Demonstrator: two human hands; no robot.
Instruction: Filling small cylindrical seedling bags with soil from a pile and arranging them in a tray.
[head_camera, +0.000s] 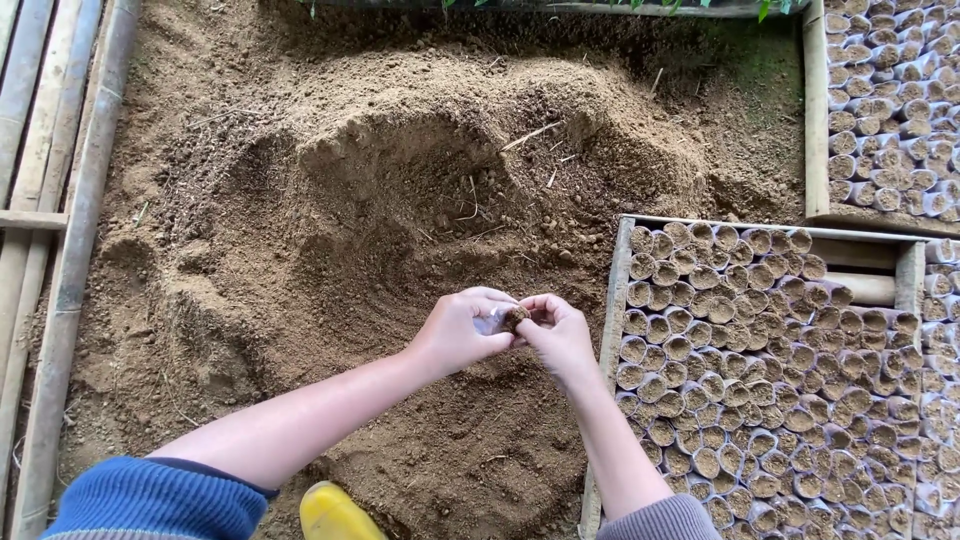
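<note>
Two hands (515, 330), one soil heap (400, 200), two wooden trays (615, 300), too many soil-filled tubes (760, 380) to count.

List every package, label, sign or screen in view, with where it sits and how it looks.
No labels, signs or screens show.
Small clear bag: between the left hand and right hand, soil at its mouth.
Filled bags in wooden tray: right of the hands, round whitish tubes of brown soil.
More filled bags: top right, same look.

Soft, even daylight (no hard shadows), sharp focus throughout; slight bending at the edges.
</note>
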